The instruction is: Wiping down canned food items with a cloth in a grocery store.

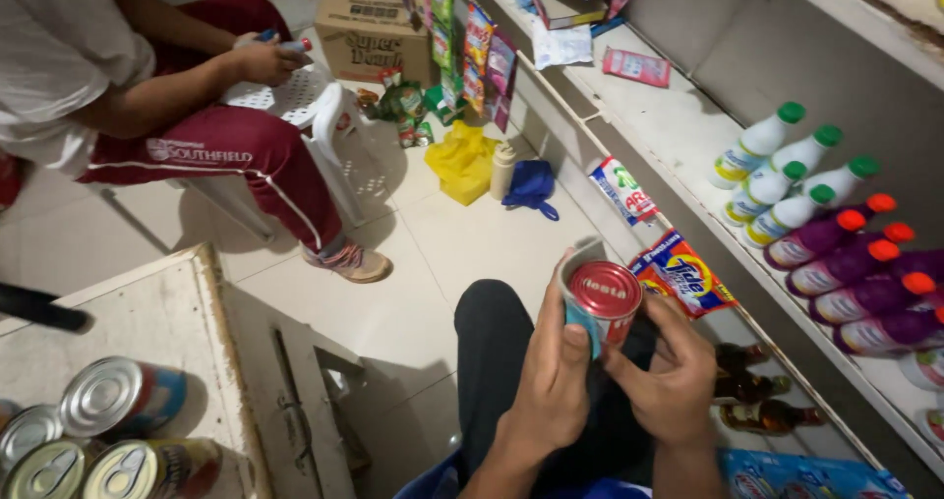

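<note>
My left grip wraps the red can, steadying it; my right grip pinches its lower side, tilting its lid toward me.

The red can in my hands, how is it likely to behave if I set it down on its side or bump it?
The red can is round-walled, so on its side it would probably roll. It looks like rigid metal, so it should hold its shape under the left hand and right hand. If unopened, it is probably heavy for its size.
</note>
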